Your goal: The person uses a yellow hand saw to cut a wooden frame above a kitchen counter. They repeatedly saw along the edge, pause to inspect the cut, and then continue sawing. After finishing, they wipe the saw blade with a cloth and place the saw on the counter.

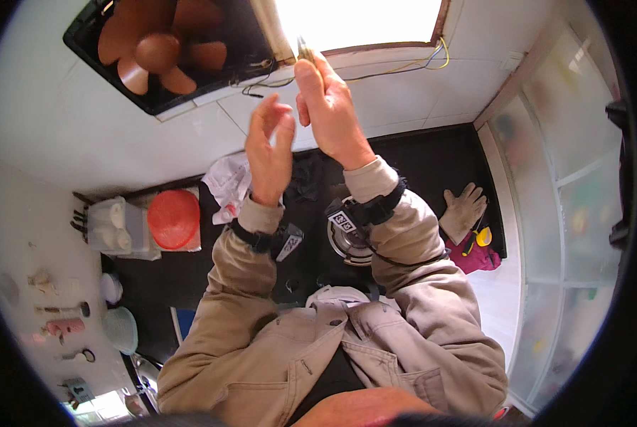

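My right hand [327, 114] is raised to the lower left corner of the bright window [361, 25]. Its fingers and thumb close round a slim, light-coloured tool [304, 51] with a thin tip pointing up; the fingers and the glare hide most of it, so its kind is unclear. A little lower and to the left, my left hand [270, 149] is lifted in front of the tiled wall. Its fingers are curved and apart from the thumb, slightly blurred, with nothing seen between them. Thin wires [404, 70] run along the wall under the window, behind my hands.
An exhaust fan [157, 54] with brown blades sits left of the window. On the dark counter are a red lid [173, 219], a clear bin [117, 228], a white cloth [227, 183], a gas burner [348, 242] and a work glove [463, 212]. A glass-panelled door [588, 206] stands right.
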A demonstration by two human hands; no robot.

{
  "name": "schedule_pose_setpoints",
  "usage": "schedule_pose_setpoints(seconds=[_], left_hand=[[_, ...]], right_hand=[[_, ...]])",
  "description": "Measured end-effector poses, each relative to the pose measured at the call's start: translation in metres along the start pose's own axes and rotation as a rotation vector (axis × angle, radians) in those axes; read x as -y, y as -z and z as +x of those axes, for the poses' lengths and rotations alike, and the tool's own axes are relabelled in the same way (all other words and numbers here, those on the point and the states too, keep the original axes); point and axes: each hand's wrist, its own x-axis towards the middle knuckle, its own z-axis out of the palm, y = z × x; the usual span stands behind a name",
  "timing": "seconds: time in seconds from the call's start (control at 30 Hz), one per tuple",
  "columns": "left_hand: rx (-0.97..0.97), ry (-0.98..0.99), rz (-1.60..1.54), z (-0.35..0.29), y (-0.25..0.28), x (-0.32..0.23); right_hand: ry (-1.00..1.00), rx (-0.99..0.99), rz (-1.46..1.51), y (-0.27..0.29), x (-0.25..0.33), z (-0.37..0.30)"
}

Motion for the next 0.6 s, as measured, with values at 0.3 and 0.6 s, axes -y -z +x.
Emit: schedule_pose_setpoints(seconds=[0.3, 0.6], left_hand=[[-0.011, -0.062, -0.104, 0.012, 0.038, 0.015], [0.187, -0.006, -0.182, 0.031, 0.027, -0.025]], right_hand=[[0.129, 0.102, -0.031, -0.001, 0.001, 0.006], [0.015, 0.186, -0.041, 0.002, 0.01, 0.006]])
